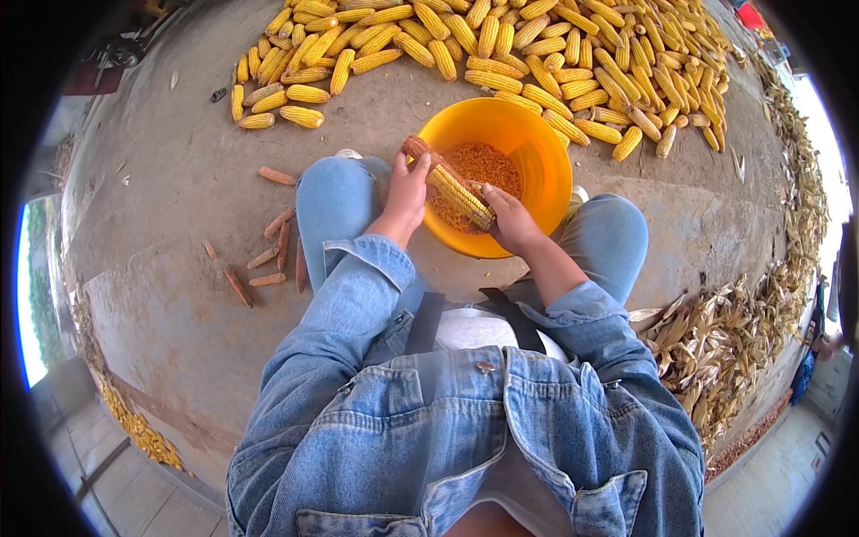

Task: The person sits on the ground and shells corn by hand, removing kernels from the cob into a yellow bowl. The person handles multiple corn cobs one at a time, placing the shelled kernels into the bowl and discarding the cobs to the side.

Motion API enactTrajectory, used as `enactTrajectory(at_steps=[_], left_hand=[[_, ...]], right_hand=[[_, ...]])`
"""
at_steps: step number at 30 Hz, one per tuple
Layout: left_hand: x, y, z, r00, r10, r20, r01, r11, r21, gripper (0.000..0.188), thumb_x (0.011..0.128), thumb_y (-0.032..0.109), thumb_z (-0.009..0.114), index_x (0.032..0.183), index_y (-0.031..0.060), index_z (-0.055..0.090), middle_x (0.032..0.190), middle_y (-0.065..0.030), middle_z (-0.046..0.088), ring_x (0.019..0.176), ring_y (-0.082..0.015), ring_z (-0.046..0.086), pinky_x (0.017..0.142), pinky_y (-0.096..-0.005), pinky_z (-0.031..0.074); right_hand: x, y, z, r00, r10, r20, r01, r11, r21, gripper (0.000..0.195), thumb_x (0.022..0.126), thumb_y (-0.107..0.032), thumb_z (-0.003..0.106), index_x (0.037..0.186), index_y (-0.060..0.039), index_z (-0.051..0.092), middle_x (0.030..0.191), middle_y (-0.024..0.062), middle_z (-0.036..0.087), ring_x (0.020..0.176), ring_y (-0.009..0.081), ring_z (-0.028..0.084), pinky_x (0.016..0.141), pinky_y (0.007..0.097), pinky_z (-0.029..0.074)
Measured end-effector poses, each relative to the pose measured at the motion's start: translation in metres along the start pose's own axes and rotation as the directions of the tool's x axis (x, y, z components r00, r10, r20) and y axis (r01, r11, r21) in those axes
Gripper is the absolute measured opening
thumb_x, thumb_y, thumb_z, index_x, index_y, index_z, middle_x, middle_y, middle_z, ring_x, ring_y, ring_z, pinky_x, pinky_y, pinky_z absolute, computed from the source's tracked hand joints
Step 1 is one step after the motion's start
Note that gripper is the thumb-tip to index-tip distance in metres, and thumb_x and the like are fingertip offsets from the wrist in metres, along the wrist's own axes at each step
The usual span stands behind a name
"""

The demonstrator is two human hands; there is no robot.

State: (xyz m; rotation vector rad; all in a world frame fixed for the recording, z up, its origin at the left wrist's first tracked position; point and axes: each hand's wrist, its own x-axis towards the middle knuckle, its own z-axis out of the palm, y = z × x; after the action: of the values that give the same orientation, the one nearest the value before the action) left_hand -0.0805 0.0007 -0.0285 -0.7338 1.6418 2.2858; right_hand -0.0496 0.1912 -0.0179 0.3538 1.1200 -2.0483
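Observation:
A partly shelled corn cob (458, 190) slants across the mouth of a yellow plastic bucket (547, 194). Its upper left part is bare and reddish, while rows of yellow kernels remain toward the lower right end. My left hand (407, 191) grips the bare part, thumb on top. At the kernelled end, my right hand (512, 216) holds the cob with its thumb against the rows; some fingers are hidden beneath. Loose orange kernels (484, 163) cover the bucket's bottom. The bucket stands on the concrete floor between my knees.
A large heap of yellow corn ears (604, 74) spreads beyond the bucket. Several stripped cobs (268, 258) lie on the floor left of my left knee. Dry husks (711, 349) are piled along the right. More yellow ears (137, 426) line the lower left edge.

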Motion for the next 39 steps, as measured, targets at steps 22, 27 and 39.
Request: enactTrajectory(at_steps=[22,27,39], left_hand=[[0.001,0.001,-0.004,0.987,-0.106,-0.120,0.096,0.992,-0.084,0.028,0.100,0.026,0.052,0.125,0.0191,0.044,0.113,-0.0005,0.054,0.100,-0.0150,0.053,0.078,-0.0348,0.045],[0.000,0.002,-0.002,0.988,-0.132,-0.081,0.132,0.991,-0.005,0.030,0.098,0.028,0.056,0.124,0.0195,0.045,0.113,0.0007,0.054,0.098,-0.0133,0.053,0.075,-0.0325,0.045],[-0.007,-0.002,0.003,0.995,-0.097,0.000,0.096,0.988,0.123,0.029,0.093,0.031,0.064,0.116,0.0167,0.054,0.100,0.0044,0.060,0.083,-0.0068,0.054,0.063,-0.0242,0.040]], right_hand=[[-0.005,-0.003,0.002,0.996,-0.048,0.077,0.037,0.989,0.142,0.046,0.105,-0.029,0.032,0.138,0.0019,0.040,0.134,0.0154,0.049,0.120,0.0256,0.053,0.097,0.0393,0.048],[0.003,0.002,-0.007,0.999,0.048,0.006,-0.048,0.999,0.007,0.048,0.104,-0.033,0.038,0.138,0.0015,0.043,0.125,0.0148,0.057,0.109,0.0233,0.060,0.089,0.0351,0.052],[0.003,0.012,-0.008,0.998,0.012,-0.055,-0.033,0.916,-0.400,0.048,0.103,-0.039,0.042,0.123,0.0031,0.056,0.096,0.0138,0.067,0.080,0.0191,0.068,0.070,0.0289,0.054]])
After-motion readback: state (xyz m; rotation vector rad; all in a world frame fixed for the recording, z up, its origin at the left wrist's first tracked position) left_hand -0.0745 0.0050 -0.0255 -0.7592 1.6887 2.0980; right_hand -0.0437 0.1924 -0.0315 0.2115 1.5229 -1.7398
